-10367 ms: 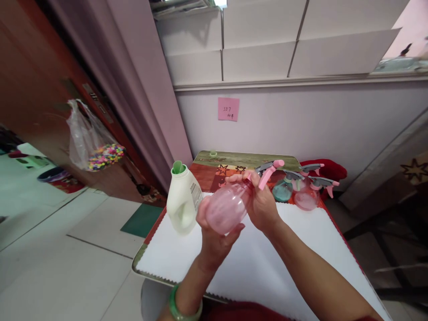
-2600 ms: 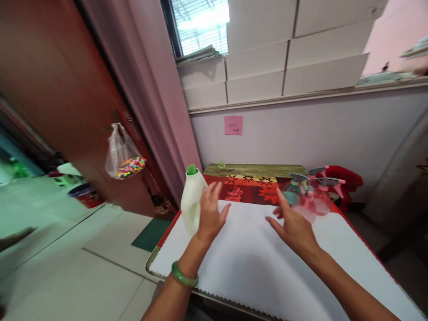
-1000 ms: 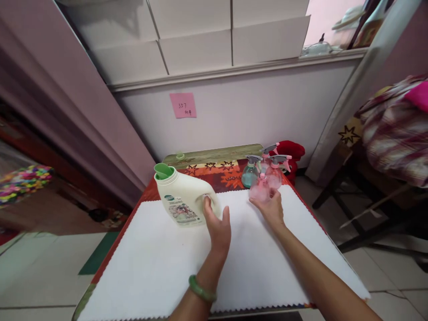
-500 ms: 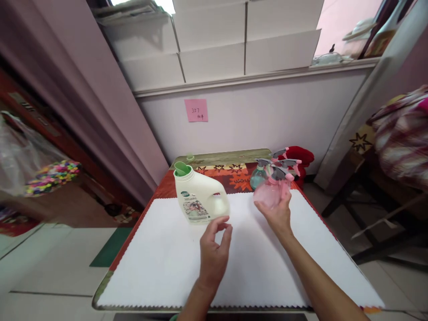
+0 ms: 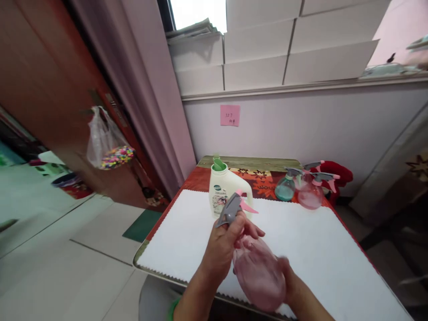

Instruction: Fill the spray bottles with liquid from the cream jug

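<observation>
item: pink spray bottle (image 5: 260, 276), translucent, one — on the near side of the white jug (image 5: 230, 182), lifted above the white mat (image 5: 179, 236).

change: half a second ago, in the right hand alone, to the right of the jug, beside the other sprayers; now drawn across to the near side of the jug, tipped, with both hands on. meaning for the work, by judgement: singled out from the group, past fetching and into two-handed handling.

direction: spray head (image 5: 232, 209) at the far end, toward the jug; base away from the jug, toward the wearer. long axis aslant, from close before the jug down and rightward — neither upright nor flat. pink trigger (image 5: 249, 207) jutting to the right.

left hand (image 5: 220, 249): curled round the neck, just below the spray head. right hand (image 5: 290, 280): cupped about the lower body, grasping; fingertips mostly hidden.

remainder, to the right of the jug: green sprayer (image 5: 285, 190), one; pink sprayers (image 5: 310, 197), two, close together.
</observation>
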